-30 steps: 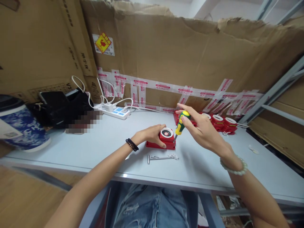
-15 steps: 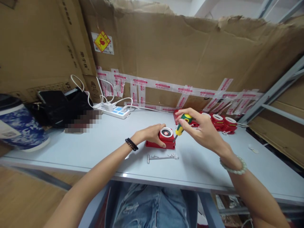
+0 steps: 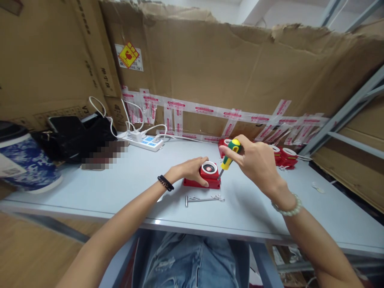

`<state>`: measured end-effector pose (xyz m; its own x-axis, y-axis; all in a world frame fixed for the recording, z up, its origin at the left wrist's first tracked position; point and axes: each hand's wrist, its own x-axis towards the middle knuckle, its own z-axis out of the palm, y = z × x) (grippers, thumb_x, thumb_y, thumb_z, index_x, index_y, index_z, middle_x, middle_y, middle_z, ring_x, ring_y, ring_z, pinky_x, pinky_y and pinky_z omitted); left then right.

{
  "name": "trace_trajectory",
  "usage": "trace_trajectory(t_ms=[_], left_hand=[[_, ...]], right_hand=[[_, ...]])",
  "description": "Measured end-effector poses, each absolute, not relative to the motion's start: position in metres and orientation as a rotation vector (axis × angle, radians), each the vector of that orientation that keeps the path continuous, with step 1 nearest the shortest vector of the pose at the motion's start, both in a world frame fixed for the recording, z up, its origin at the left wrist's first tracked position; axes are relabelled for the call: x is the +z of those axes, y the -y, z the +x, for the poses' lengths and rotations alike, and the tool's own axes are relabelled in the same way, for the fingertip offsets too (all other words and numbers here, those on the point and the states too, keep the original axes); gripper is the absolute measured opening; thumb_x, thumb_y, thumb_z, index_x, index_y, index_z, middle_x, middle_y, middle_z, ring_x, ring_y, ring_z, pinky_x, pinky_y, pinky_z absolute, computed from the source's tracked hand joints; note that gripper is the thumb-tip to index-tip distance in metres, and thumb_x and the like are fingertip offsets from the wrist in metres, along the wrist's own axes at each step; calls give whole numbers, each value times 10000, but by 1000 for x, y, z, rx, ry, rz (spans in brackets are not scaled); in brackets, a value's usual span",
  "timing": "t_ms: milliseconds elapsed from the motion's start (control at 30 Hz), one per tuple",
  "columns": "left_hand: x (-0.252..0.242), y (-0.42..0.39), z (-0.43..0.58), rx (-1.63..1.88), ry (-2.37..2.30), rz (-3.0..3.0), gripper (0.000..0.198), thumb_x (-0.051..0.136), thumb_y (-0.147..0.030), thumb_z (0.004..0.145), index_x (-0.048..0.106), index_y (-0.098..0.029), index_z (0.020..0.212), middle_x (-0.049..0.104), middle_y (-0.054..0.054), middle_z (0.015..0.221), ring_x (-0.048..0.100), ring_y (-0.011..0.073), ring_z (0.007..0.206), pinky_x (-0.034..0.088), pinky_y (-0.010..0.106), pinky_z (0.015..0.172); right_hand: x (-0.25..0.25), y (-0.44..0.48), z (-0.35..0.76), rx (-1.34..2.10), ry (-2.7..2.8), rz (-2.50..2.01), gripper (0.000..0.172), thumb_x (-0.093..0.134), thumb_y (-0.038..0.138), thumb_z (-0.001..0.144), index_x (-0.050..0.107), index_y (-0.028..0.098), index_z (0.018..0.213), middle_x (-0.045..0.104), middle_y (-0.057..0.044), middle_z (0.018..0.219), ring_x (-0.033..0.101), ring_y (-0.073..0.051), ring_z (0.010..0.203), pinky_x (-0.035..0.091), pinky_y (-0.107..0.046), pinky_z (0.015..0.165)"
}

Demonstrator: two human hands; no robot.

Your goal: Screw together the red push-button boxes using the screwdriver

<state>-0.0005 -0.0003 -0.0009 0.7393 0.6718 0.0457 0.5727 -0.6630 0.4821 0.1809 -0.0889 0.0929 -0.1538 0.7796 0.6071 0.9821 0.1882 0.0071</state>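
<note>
A small red device (image 3: 207, 179) with a white-ringed round top sits on the pale table (image 3: 120, 188). My left hand (image 3: 188, 170) wraps round its left side and holds it steady. My right hand (image 3: 255, 162) is closed round a yellow and green screwdriver (image 3: 229, 155), whose tip rests at the device's right edge. A thin metal rod (image 3: 201, 199) with a few small screws at its end lies just in front of the device.
Several more red devices (image 3: 283, 157) stand at the back right. A white power strip (image 3: 144, 141) with cables, a black bag (image 3: 76, 138) and a blue-patterned jar (image 3: 25, 164) lie to the left. Taped cardboard (image 3: 225, 76) walls the back; metal shelving (image 3: 348, 116) stands at right.
My right hand has closed its fingers round the screwdriver handle and turned on it. The left hand and the red device have stayed in place.
</note>
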Motion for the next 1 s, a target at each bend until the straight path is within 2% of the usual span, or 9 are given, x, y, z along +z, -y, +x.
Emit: trace_trajectory(t_ms=[100,267,400,467,600,667,733,867,1000], left_hand=[[-1,0,0,316,-940,2490,609,743,-495,551,444,-200,992,562,60,995,548,255,888,425,321,721],[-4,-2,-1,344,-928,2494,612,740,-498,542,446,-208,994,559,47,984,550,249,878,410,309,714],[-2,-1,-1,328,-922,2492,575,739,-490,554,436,-212,956,559,33,940,545,234,844,403,293,673],[-1,0,-1,330,-922,2481,571,743,-487,556,433,-212,949,560,33,947,545,231,848,405,292,677],[0,0,-1,315,-942,2467,589,754,-487,543,444,-208,960,561,41,976,546,240,875,416,306,713],[-1,0,-1,326,-931,2472,604,754,-481,543,447,-206,984,558,48,1001,544,245,897,420,312,736],[-2,-1,-1,337,-925,2478,617,751,-482,545,446,-206,1004,557,51,1009,544,249,905,422,317,745],[-2,-1,-1,331,-920,2471,591,749,-473,550,450,-211,987,565,38,978,552,244,882,429,316,731],[-2,-1,-1,333,-936,2479,633,754,-486,545,445,-206,1021,561,56,1018,549,256,916,432,330,761]], right_hand=[[91,88,178,-670,1967,-1675,549,370,585,866,656,137,1002,666,-97,631,609,-244,588,336,-302,516],[90,93,180,-178,2147,-1184,368,384,352,930,562,200,1214,703,-48,996,635,-138,729,427,-257,672],[89,90,178,-474,2005,-1315,395,490,519,848,686,182,913,684,-28,680,586,-145,549,386,-266,554],[88,87,178,-660,1946,-1460,461,461,560,844,692,169,927,659,-40,614,594,-181,547,371,-285,529],[91,88,184,-468,2096,-1387,461,372,368,924,509,124,1290,692,-113,1016,643,-224,895,453,-320,723],[93,90,187,-242,2166,-1222,428,382,315,922,502,144,1296,657,-96,1134,619,-193,985,451,-299,814],[93,91,187,-156,2146,-1134,364,457,352,894,595,172,1179,686,-67,1056,634,-170,901,459,-274,779],[87,90,180,-535,1953,-1303,415,518,534,820,691,161,873,677,-51,697,578,-159,584,390,-280,554],[84,89,177,-594,1988,-1335,420,366,407,920,648,136,1073,696,-100,884,622,-205,781,412,-302,640]])
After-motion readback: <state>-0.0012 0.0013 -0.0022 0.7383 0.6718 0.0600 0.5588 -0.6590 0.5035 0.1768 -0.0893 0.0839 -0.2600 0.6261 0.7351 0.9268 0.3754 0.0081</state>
